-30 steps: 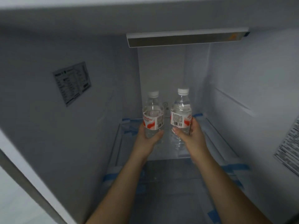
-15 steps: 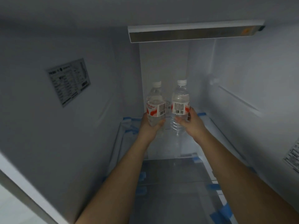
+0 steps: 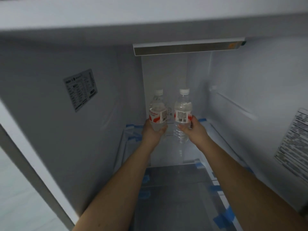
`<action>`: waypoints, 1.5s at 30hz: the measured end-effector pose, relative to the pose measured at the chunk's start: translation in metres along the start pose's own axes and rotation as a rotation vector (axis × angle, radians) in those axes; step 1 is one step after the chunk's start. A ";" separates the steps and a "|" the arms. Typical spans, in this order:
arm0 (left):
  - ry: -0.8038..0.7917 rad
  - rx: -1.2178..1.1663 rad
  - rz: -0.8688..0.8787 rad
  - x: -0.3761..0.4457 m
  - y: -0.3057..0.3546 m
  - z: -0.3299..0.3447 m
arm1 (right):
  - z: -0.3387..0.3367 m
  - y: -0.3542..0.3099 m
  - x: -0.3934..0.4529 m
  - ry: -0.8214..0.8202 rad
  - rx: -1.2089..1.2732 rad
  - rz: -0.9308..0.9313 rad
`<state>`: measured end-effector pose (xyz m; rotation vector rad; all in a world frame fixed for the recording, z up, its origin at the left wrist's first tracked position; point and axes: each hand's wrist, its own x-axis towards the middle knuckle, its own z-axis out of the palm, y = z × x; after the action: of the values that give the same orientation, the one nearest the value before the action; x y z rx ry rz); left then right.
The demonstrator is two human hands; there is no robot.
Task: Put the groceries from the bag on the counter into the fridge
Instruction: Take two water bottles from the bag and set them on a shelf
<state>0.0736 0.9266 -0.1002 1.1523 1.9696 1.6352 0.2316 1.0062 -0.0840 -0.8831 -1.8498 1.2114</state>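
Observation:
Both my arms reach deep into the open fridge. My left hand (image 3: 152, 130) is closed around the lower half of a clear water bottle (image 3: 157, 109) with a red and white label and a white cap. My right hand (image 3: 193, 128) grips a second water bottle (image 3: 183, 107) of the same kind, its barcode facing me. Both bottles stand upright side by side near the back wall, low over the glass shelf (image 3: 168, 157). Whether their bases touch the shelf I cannot tell. The bag and counter are out of view.
The fridge's white side walls close in left and right, each with a printed sticker: the left sticker (image 3: 80, 90) and the right sticker (image 3: 293, 144). A light bar (image 3: 188, 47) hangs overhead at the back. Blue tape strips (image 3: 223, 215) hold the shelf edges. A darker glass shelf (image 3: 175, 197) lies nearer me.
Both hands have carried the bottles farther back into the fridge, toward the rear wall. The bottles stay upright and side by side.

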 end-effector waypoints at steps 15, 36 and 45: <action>0.086 -0.076 -0.186 -0.039 -0.008 -0.013 | -0.004 -0.007 -0.035 -0.072 -0.268 0.092; -0.357 1.036 0.351 -0.180 -0.001 -0.065 | 0.031 -0.009 -0.187 0.059 -1.220 -0.040; -0.411 1.092 0.537 -0.239 0.014 -0.066 | 0.021 -0.007 -0.281 0.045 -1.292 0.006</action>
<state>0.1806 0.7039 -0.1246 2.2994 2.3689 0.2390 0.3494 0.7568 -0.1422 -1.5057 -2.5126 -0.1872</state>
